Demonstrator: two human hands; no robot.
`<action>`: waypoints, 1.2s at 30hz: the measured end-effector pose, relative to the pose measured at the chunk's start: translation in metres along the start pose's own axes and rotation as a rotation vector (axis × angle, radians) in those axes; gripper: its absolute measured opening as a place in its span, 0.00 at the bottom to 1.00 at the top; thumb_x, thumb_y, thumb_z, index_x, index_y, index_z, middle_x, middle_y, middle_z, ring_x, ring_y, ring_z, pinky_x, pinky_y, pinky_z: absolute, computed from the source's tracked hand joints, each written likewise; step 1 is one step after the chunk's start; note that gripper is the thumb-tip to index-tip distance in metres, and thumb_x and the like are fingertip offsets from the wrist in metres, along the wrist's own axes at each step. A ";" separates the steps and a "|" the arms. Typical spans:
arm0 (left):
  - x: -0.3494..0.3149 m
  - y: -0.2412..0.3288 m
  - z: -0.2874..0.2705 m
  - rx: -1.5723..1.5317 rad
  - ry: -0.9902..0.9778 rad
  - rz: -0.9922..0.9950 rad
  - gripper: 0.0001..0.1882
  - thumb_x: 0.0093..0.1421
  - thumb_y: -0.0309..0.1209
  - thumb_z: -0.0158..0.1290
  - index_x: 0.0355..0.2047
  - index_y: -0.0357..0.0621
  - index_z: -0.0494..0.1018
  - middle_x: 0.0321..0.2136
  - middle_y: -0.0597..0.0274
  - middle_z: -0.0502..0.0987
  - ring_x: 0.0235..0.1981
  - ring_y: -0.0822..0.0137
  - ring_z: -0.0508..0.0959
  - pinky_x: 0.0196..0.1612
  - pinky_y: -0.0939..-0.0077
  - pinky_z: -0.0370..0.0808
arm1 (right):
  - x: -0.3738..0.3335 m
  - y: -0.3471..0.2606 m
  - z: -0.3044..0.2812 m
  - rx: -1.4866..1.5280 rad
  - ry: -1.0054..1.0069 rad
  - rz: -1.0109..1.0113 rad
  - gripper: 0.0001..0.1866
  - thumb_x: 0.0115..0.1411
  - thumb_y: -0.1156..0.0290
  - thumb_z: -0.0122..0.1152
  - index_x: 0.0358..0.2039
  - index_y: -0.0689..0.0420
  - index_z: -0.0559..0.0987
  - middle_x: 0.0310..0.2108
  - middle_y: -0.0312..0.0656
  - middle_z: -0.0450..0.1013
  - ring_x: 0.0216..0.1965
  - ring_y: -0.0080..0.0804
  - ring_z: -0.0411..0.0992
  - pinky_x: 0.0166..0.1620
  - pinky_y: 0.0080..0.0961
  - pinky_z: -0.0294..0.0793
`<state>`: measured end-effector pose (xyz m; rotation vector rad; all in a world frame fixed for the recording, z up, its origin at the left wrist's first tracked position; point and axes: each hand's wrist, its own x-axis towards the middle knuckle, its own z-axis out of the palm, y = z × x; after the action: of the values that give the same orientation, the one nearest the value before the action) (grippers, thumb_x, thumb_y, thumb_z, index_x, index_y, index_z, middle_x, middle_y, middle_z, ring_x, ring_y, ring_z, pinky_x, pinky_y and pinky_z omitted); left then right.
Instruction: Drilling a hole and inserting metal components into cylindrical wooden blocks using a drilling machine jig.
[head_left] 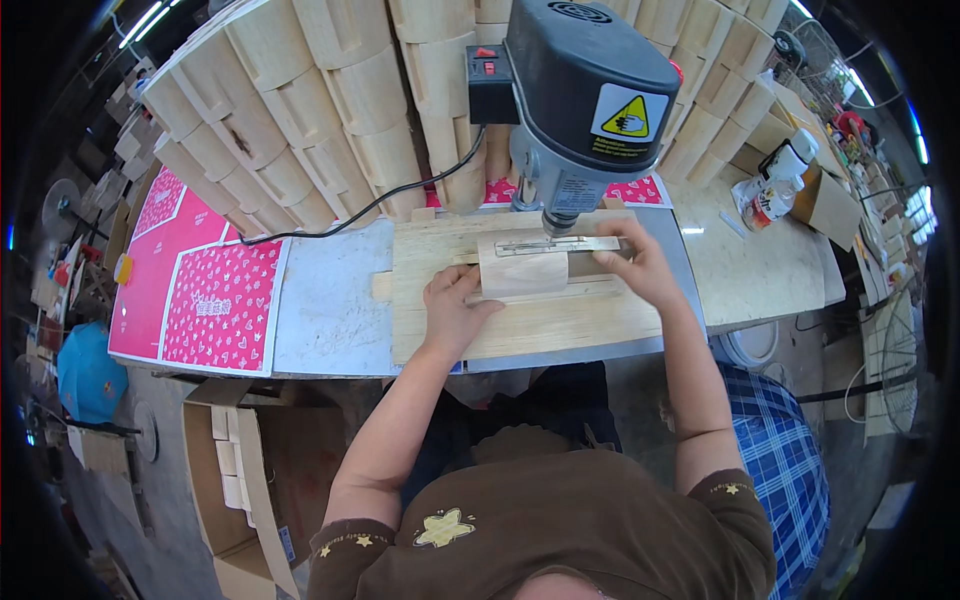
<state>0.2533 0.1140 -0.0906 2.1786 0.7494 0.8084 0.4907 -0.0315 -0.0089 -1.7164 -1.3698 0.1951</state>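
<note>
A pale curved wooden block [524, 275] lies on a flat wooden board [560, 335] below the chuck [560, 222] of a bench drill press [590, 110]. My left hand [455, 312] grips the block's left end, its thumb along the near edge and its fingers partly hidden behind the end. Along the block's upper face runs a narrow, light-coloured strip [600, 243], apparently set in a slot. My right hand [642, 265] pinches the strip's right end between thumb and fingers. Whether a drill bit touches the block or strip cannot be made out.
Tall stacks of similar wooden blocks [350, 90] stand behind the press. A black cable [385, 195] crosses the table's left side, near pink patterned sheets [220, 310]. To the right is a bottle [775, 200]; a cardboard box [240, 480] of blocks sits below left.
</note>
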 end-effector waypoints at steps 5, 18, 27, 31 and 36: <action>0.003 0.009 -0.005 0.158 0.086 0.140 0.24 0.34 0.32 0.66 0.37 0.47 0.77 0.24 0.63 0.72 0.31 0.61 0.70 0.38 0.68 0.67 | 0.059 -0.038 -0.053 0.355 0.415 -0.142 0.16 0.60 0.68 0.52 0.46 0.60 0.69 0.39 0.36 0.69 0.43 0.22 0.66 0.47 0.20 0.64; 0.000 0.002 -0.004 0.065 -0.018 0.027 0.26 0.36 0.35 0.64 0.39 0.48 0.75 0.25 0.67 0.70 0.33 0.63 0.70 0.46 0.66 0.60 | 0.059 -0.128 -0.065 -0.161 0.466 -0.293 0.07 0.56 0.73 0.52 0.26 0.63 0.73 0.16 0.41 0.64 0.20 0.22 0.62 0.25 0.20 0.63; 0.000 0.003 -0.004 0.039 -0.004 0.016 0.26 0.35 0.34 0.65 0.40 0.49 0.76 0.24 0.68 0.70 0.33 0.63 0.69 0.46 0.66 0.60 | -0.015 -0.082 -0.008 -0.258 0.527 -0.271 0.03 0.49 0.81 0.56 0.27 0.61 0.75 0.20 0.41 0.70 0.22 0.33 0.67 0.28 0.25 0.65; 0.002 0.002 -0.001 0.029 0.012 0.044 0.26 0.35 0.34 0.65 0.40 0.49 0.76 0.24 0.67 0.70 0.33 0.63 0.69 0.45 0.67 0.60 | -0.019 -0.039 0.021 -0.232 0.635 -0.421 0.09 0.48 0.81 0.57 0.32 0.60 0.75 0.26 0.41 0.71 0.27 0.36 0.68 0.36 0.28 0.65; 0.002 0.003 0.001 0.003 0.010 0.026 0.25 0.36 0.34 0.65 0.39 0.48 0.76 0.24 0.67 0.70 0.33 0.63 0.69 0.45 0.67 0.60 | -0.014 -0.032 0.020 -0.207 0.632 -0.438 0.10 0.48 0.81 0.57 0.33 0.59 0.74 0.28 0.42 0.71 0.28 0.37 0.68 0.38 0.28 0.65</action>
<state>0.2555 0.1133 -0.0886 2.1931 0.7291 0.8320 0.4510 -0.0327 -0.0033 -1.4106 -1.2591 -0.6994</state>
